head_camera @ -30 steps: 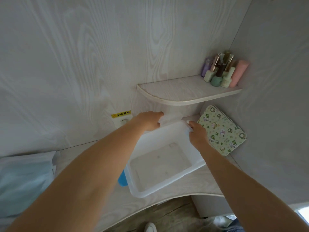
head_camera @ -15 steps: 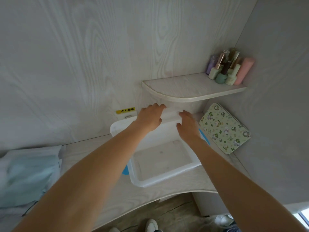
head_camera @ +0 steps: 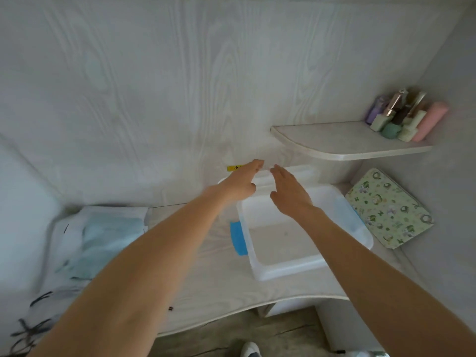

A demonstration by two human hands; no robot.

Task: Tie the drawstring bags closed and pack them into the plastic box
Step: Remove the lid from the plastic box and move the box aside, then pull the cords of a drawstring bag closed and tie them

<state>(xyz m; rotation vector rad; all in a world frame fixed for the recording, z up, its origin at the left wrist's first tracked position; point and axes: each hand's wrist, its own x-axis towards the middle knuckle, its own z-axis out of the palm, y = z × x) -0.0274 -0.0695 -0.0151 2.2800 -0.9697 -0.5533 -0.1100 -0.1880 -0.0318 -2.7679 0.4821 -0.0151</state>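
The plastic box (head_camera: 304, 238) sits open and holding nothing on the desk (head_camera: 195, 274), right of centre, with a blue latch (head_camera: 238, 238) on its left side. What looks like its lid (head_camera: 280, 173) leans behind it against the far wall, though blur makes that unsure. Both hands reach over the box's far rim: the left hand (head_camera: 242, 182) and the right hand (head_camera: 291, 194) have their fingers straight and loosely spread, holding nothing. Whether the fingertips touch the lid cannot be told.

The drawstring bags (head_camera: 95, 243) lie in a pale heap at the desk's left end, well apart from the box, dark cords (head_camera: 31, 328) trailing at the near left. Judged from this, the box is being made ready and no bag is packed yet. The next move calls for bringing the hands across to the heap, taking one bag, and pulling and knotting its cords.

A shelf (head_camera: 347, 144) carrying small bottles (head_camera: 401, 117) and a floral tray (head_camera: 389, 210) stand to the right.
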